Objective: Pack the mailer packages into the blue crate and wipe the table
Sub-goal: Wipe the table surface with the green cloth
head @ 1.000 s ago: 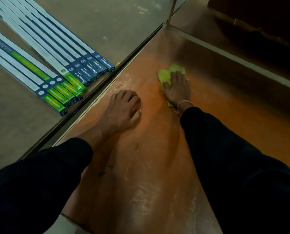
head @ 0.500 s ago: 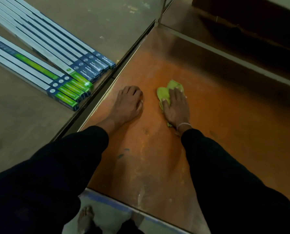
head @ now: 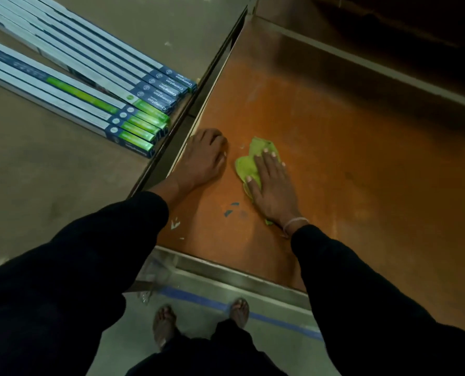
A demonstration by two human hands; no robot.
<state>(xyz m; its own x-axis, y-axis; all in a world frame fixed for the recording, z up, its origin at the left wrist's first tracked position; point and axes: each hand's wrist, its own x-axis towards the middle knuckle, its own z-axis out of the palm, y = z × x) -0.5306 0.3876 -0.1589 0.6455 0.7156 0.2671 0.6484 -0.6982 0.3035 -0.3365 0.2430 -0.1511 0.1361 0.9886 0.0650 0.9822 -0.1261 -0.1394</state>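
Observation:
A green cloth (head: 246,165) lies on the orange-brown table top (head: 348,164). My right hand (head: 270,185) presses flat on the cloth with straight fingers. My left hand (head: 203,158) rests on the table near its left edge, fingers curled under and holding nothing. No mailer package or blue crate is in view.
Several long blue, white and green boxes (head: 95,85) lie on the grey table (head: 36,191) to the left, across a narrow gap. A metal rim (head: 226,272) borders the orange table's near edge. Below it are the floor, a blue tape line (head: 199,301) and my feet.
My right hand has dragged the green cloth toward me along the table. The left hand has stayed planted near the left edge. The near edge and floor have come into view.

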